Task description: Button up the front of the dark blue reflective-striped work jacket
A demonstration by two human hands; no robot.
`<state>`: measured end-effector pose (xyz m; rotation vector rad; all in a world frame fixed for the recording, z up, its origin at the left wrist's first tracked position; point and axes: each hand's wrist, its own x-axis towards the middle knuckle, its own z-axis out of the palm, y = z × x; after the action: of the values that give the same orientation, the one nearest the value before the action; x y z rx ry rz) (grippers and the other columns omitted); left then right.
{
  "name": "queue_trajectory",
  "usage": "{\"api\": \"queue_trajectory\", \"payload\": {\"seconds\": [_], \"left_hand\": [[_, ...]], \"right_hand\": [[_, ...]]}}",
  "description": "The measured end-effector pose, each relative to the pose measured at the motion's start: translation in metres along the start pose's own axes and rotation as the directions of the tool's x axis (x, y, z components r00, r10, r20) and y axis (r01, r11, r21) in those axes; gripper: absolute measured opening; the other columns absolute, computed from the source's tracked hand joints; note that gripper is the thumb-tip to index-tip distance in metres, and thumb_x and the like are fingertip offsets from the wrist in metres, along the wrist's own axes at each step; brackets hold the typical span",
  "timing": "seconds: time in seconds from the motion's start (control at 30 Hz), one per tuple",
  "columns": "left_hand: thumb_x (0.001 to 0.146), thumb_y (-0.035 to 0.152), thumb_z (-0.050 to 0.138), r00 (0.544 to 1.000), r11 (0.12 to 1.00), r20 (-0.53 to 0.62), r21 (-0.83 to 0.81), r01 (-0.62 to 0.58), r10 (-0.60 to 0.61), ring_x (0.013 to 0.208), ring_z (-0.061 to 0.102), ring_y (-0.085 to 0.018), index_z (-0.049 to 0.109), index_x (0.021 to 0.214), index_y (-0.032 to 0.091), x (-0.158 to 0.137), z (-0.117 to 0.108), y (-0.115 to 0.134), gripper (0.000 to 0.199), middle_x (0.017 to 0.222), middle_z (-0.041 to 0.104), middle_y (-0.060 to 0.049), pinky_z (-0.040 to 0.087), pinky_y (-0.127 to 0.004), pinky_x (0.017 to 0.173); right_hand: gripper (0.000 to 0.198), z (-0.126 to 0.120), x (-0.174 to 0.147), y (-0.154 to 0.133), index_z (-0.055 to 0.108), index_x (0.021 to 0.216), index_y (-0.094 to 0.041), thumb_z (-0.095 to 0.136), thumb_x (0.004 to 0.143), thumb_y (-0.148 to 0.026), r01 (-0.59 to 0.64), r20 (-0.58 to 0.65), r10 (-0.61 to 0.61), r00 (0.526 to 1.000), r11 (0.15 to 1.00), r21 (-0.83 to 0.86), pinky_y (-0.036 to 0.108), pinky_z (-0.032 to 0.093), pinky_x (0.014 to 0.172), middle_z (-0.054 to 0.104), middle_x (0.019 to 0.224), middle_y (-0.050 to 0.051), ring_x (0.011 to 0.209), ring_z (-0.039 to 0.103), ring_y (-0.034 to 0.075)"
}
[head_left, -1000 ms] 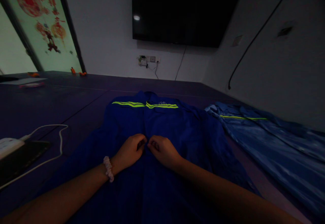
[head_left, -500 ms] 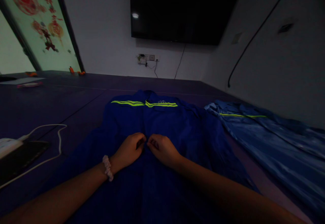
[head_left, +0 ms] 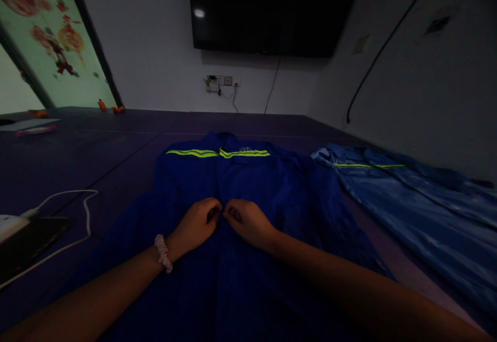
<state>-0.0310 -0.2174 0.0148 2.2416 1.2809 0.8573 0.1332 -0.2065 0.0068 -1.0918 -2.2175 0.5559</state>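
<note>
A dark blue work jacket (head_left: 182,176) with yellow-green reflective stripes across its chest lies spread flat, collar away from me. My left hand (head_left: 200,223), with a pale scrunchie (head_left: 163,253) on its wrist, pinches the jacket's front at the centre line. Close beside it, my right hand (head_left: 248,221) pinches the other side of that same front opening. The fingertips of both hands nearly meet. Whatever small part of the front lies between them is too dark and hidden to make out.
A lighter blue garment (head_left: 407,197) with a yellow-green stripe lies at the right. At the left are a dark phone-like slab (head_left: 34,243), a white adapter (head_left: 13,225) and its white cable (head_left: 88,218). A television (head_left: 272,11) hangs on the wall beyond the purple floor (head_left: 128,140).
The view has shifted slightly, so the whole scene sits a little higher and further left. Both hands keep their pinch at the jacket's centre line.
</note>
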Motion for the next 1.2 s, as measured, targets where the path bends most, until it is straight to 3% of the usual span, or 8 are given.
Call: {"api": "queue_trajectory", "payload": {"seconds": [1.2], "left_hand": [[0.072,0.009,0.042,0.997,0.995,-0.039,-0.083,0.058,-0.062,0.059,0.053,-0.011,0.055,0.071,0.016,0.0015,0.0013,0.0017,0.014,0.064,0.058,0.001,0.039,-0.021,0.058]], "right_hand": [[0.005,0.0013,0.0011,0.0021,0.055,0.075,-0.017,0.051,0.076,-0.014,-0.016,-0.010,0.017,1.000,0.998,0.060,0.019,0.036,0.053,0.055,0.063,-0.003,0.056,0.050,0.008]]}}
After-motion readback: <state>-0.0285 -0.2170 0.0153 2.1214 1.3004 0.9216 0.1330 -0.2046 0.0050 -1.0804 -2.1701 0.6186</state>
